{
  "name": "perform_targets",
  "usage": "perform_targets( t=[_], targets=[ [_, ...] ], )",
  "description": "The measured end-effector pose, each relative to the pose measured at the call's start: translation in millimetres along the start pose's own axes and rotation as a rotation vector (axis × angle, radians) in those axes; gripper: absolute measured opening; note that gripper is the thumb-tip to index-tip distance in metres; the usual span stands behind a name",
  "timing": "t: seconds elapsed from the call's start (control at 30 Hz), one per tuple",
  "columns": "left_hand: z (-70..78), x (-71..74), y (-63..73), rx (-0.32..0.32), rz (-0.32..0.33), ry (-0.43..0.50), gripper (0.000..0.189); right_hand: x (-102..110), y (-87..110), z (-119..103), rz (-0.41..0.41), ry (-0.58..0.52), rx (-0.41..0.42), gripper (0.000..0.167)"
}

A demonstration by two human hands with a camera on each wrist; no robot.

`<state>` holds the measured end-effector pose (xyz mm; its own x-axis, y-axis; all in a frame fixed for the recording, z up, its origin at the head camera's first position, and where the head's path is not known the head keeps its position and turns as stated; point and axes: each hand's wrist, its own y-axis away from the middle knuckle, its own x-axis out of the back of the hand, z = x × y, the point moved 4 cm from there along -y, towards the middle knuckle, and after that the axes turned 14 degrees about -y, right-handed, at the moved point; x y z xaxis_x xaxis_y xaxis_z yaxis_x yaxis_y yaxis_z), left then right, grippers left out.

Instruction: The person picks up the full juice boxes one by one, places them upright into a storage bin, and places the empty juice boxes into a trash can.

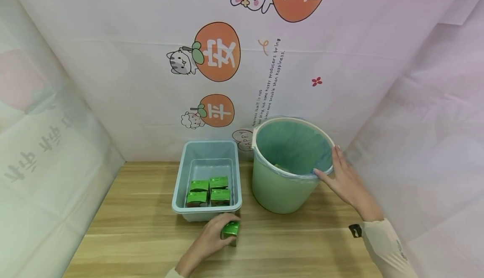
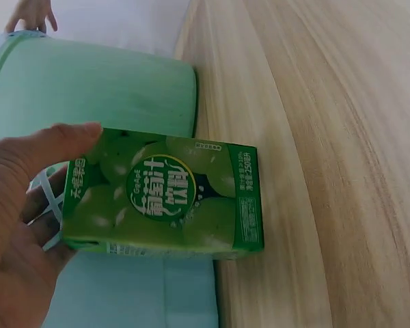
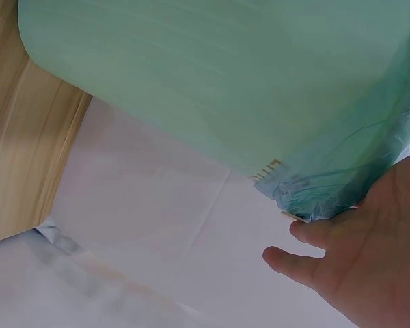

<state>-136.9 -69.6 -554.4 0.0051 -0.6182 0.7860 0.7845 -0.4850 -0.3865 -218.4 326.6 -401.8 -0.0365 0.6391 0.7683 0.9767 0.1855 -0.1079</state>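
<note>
My left hand [image 1: 211,236] grips a green grape juice carton [image 2: 160,195] by one end, with the thumb on its printed face. The carton is in front of the tray, over the wooden table. Further right stands a light green trash bin [image 1: 283,194] with a bluish plastic liner [image 3: 328,181] folded over its rim. My right hand [image 1: 345,181] rests on the bin's right rim, fingers straight and spread from the thumb, touching rim and liner. Several similar green cartons [image 1: 209,192] sit together in the near half of a light blue tray [image 1: 239,177], left of the bin.
The wooden table [image 1: 151,227] meets a white printed cloth wall [image 1: 151,101] behind tray and bin. Cloth walls also rise at the left and right sides, the right one close to my right forearm. Something small and light-coloured [image 1: 281,167] shows inside the bin.
</note>
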Motion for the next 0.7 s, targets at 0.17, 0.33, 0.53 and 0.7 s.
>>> perform_targets(
  t=[0.17, 0.33, 0.53, 0.7],
  targets=[
    [-0.8, -0.9, 2.9, 0.036, 0.026, -0.049, 0.060, -0.8, -0.1, 0.3, 0.002, -0.004, -0.002, 0.104],
    [-1.4, -4.6, 7.7, 0.060, 0.062, -0.067, 0.058, -1.4, -0.1, -0.5, 0.002, -0.001, 0.003, 0.104],
    [2.0, -2.0, 5.9, 0.022, 0.148, -0.072, 0.057, -1.4, -1.0, 0.1, 0.005, 0.003, 0.010, 0.104],
    [11.7, 6.7, -0.3, -0.045, 0.189, -0.088, 0.059, -1.8, -1.2, 1.1, 0.011, 0.006, 0.011, 0.104]
  ],
)
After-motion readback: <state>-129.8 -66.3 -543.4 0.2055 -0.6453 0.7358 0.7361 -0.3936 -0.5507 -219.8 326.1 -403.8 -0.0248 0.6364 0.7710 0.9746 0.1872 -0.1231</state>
